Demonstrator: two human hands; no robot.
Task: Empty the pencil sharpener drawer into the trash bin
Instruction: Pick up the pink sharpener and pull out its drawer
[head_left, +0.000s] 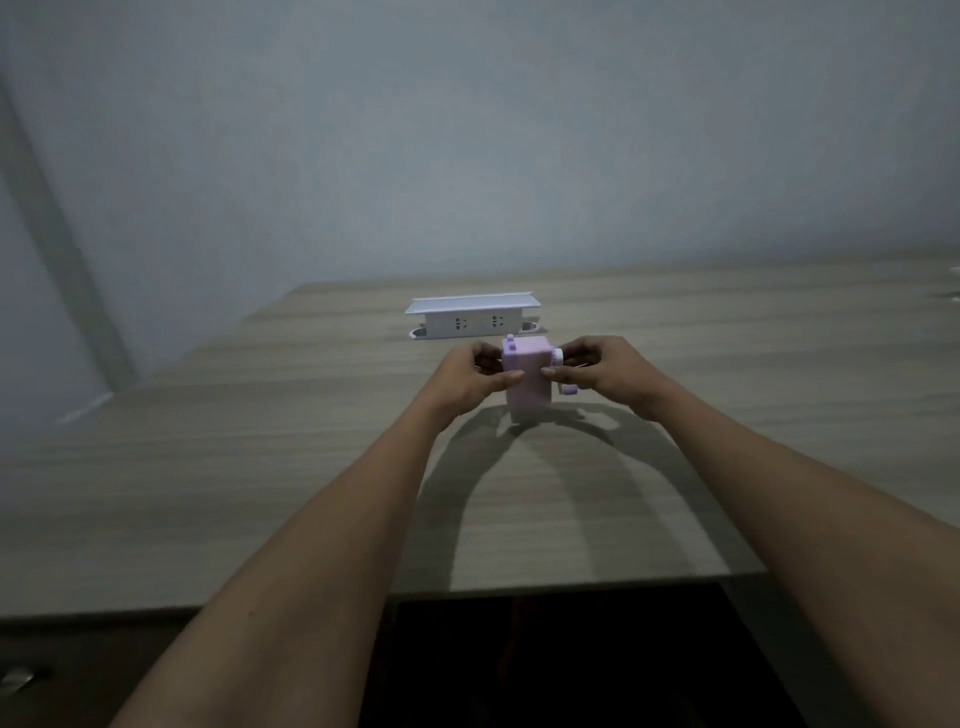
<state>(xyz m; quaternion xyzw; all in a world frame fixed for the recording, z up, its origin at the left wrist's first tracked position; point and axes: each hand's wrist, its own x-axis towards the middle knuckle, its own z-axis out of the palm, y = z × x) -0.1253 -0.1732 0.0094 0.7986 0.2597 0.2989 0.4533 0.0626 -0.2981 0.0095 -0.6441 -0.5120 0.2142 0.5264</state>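
Observation:
A small pink pencil sharpener (527, 376) with a crank on its right side is held just above the wooden desk (260, 441), near the middle. My left hand (470, 376) grips its left side, thumb across the front face. My right hand (602, 371) grips its right side by the crank, thumb on the front. The drawer is not seen apart from the body. No trash bin is in view.
A white socket box (472, 314) with a raised lid stands on the desk just behind the sharpener. The desk's front edge runs below my forearms, with a dark gap (561, 665) under it. A grey wall lies behind.

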